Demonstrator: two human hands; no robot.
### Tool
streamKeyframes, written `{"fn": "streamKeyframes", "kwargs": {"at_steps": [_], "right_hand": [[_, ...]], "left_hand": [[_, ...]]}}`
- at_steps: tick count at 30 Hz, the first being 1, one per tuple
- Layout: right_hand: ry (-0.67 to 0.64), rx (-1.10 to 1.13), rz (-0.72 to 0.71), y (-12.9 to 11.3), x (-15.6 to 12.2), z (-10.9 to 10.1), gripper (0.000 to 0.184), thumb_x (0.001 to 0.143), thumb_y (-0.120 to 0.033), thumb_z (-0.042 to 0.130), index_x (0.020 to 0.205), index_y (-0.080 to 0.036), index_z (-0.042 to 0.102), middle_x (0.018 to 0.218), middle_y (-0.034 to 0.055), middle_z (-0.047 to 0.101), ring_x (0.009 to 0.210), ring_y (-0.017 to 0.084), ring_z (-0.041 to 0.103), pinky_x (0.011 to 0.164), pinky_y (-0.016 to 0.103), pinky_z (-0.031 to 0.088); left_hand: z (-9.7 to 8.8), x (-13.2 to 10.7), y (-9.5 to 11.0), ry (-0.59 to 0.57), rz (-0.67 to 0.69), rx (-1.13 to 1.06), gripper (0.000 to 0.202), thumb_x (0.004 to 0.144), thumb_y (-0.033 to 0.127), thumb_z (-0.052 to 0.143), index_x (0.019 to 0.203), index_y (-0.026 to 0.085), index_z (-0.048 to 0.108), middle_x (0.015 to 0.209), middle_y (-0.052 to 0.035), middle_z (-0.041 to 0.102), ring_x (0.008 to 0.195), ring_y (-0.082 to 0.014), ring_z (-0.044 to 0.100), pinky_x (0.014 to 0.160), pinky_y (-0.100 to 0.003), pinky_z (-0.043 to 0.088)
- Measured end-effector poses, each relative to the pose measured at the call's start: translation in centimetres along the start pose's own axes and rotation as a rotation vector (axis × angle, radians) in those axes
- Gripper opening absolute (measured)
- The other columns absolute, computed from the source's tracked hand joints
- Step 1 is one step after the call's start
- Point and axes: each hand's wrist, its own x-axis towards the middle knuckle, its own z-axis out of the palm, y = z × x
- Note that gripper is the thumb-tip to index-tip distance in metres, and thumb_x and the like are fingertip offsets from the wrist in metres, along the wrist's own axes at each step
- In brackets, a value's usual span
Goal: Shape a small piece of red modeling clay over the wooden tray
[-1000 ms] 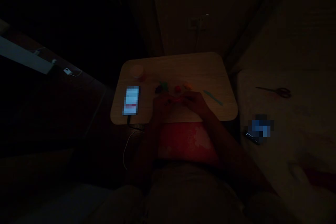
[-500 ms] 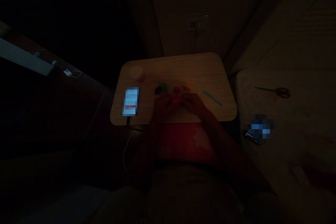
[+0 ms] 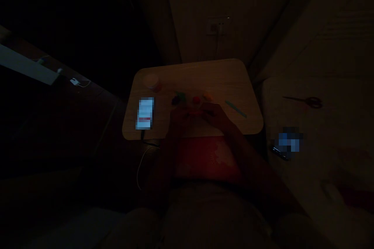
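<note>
In dim light, both hands meet over the near part of a small wooden table (image 3: 187,76). My left hand (image 3: 179,116) and my right hand (image 3: 214,113) are closed, fingers pinching a red piece of modelling clay (image 3: 196,112) between them. Just beyond the fingers rests a red ball (image 3: 196,100), apparently the same clay. An orange lump (image 3: 207,96) lies to its right; a green piece (image 3: 181,95) and a dark lump (image 3: 175,100) lie to its left. Darkness blurs the finger details.
A teal stick-like tool (image 3: 236,109) lies at the table's right. At the left are a lidded tub (image 3: 152,82) and a lit phone (image 3: 145,113) with a cable. Scissors (image 3: 314,102) and another phone (image 3: 288,144) lie on the surface to the right.
The red piece between my fingers shows less and looks thinner than before. Both hands stay almost in place, and the picture is darker.
</note>
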Motion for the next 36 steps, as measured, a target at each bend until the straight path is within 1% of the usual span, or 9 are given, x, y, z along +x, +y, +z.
{"fn": "streamKeyframes", "kwargs": {"at_steps": [3, 6, 10, 15, 23, 28, 30, 33, 36], "right_hand": [[0.005, 0.003, 0.031, -0.1, 0.1, 0.1, 0.042, 0.104, -0.054, 0.06, 0.083, -0.02, 0.076, 0.076, 0.0023, 0.065, 0.071, 0.016, 0.056, 0.068, 0.03, 0.042], [0.056, -0.046, 0.036, -0.2, 0.0, 0.3, 0.038, 0.101, -0.057, 0.063, 0.096, -0.021, 0.077, 0.083, 0.004, 0.07, 0.076, 0.018, 0.059, 0.071, 0.031, 0.044], [0.048, -0.041, 0.091, -0.4, -0.1, 0.4, 0.037, 0.095, -0.057, 0.071, 0.108, -0.022, 0.072, 0.092, 0.0044, 0.073, 0.078, 0.018, 0.061, 0.071, 0.031, 0.044], [0.01, -0.014, 0.127, -0.7, -0.2, 0.3, 0.039, 0.097, -0.061, 0.067, 0.098, -0.022, 0.069, 0.081, 0.0011, 0.068, 0.072, 0.016, 0.057, 0.067, 0.03, 0.041], [0.019, 0.042, 0.156, -0.8, -0.3, 0.2, 0.046, 0.093, -0.068, 0.07, 0.092, -0.022, 0.068, 0.069, -0.0021, 0.06, 0.064, 0.014, 0.049, 0.059, 0.028, 0.035], [0.011, 0.115, 0.168, -0.9, -0.3, 0.1, 0.049, 0.094, -0.07, 0.068, 0.089, -0.022, 0.069, 0.072, -0.0001, 0.064, 0.066, 0.015, 0.055, 0.062, 0.029, 0.041], [0.013, 0.115, 0.174, -0.8, -0.2, 0.2, 0.048, 0.095, -0.069, 0.067, 0.088, -0.022, 0.069, 0.071, 0.0, 0.065, 0.066, 0.015, 0.056, 0.063, 0.029, 0.042], [0.036, 0.098, 0.166, -0.7, -0.2, 0.4, 0.048, 0.095, -0.069, 0.067, 0.089, -0.022, 0.072, 0.075, 0.0015, 0.069, 0.07, 0.016, 0.059, 0.065, 0.029, 0.046], [0.004, 0.104, 0.156, -0.5, -0.2, 0.4, 0.049, 0.098, -0.069, 0.063, 0.094, -0.021, 0.074, 0.079, 0.0031, 0.072, 0.073, 0.017, 0.062, 0.067, 0.029, 0.048]], "left_hand": [[0.2, 0.1, 0.1, -0.005, -0.061, 0.0, 0.023, 0.098, 0.039, 0.074, 0.09, 0.019, 0.081, 0.087, -0.0058, 0.078, 0.082, -0.0197, 0.07, 0.078, -0.032, 0.055], [0.4, 0.2, 0.4, -0.011, -0.172, -0.037, 0.026, 0.098, 0.042, 0.071, 0.09, 0.018, 0.077, 0.085, -0.0038, 0.076, 0.08, -0.0185, 0.067, 0.076, -0.03, 0.052], [0.5, 0.2, 1.0, -0.107, -0.284, -0.129, 0.029, 0.1, 0.044, 0.067, 0.09, 0.018, 0.073, 0.084, -0.0014, 0.073, 0.078, -0.0165, 0.063, 0.072, -0.027, 0.049], [0.5, 0.2, 1.3, -0.155, -0.325, -0.168, 0.032, 0.1, 0.046, 0.066, 0.086, 0.018, 0.068, 0.079, 0.0004, 0.068, 0.074, -0.0152, 0.058, 0.068, -0.026, 0.046], [0.3, 0.3, 1.6, -0.145, -0.264, -0.191, 0.035, 0.1, 0.05, 0.067, 0.086, 0.018, 0.068, 0.08, -0.0007, 0.068, 0.075, -0.0158, 0.059, 0.07, -0.027, 0.046], [0.2, 0.0, 1.3, -0.122, -0.232, -0.177, 0.036, 0.099, 0.052, 0.069, 0.087, 0.019, 0.067, 0.077, -0.0003, 0.066, 0.071, -0.0156, 0.059, 0.066, -0.027, 0.045], [0.3, 0.0, 1.2, -0.122, -0.192, -0.169, 0.031, 0.097, 0.049, 0.071, 0.095, 0.019, 0.069, 0.085, -0.0025, 0.071, 0.077, -0.0172, 0.064, 0.071, -0.028, 0.05], [0.3, 0.1, 1.0, -0.13, -0.12, -0.133, 0.029, 0.094, 0.042, 0.076, 0.112, 0.019, 0.072, 0.107, -0.0077, 0.079, 0.096, -0.0222, 0.072, 0.087, -0.033, 0.057], [0.3, 0.2, 0.4, -0.133, -0.05, -0.069, 0.019, 0.099, 0.036, 0.07, 0.108, 0.02, 0.077, 0.107, -0.0088, 0.08, 0.1, -0.0231, 0.074, 0.092, -0.036, 0.057]]}}
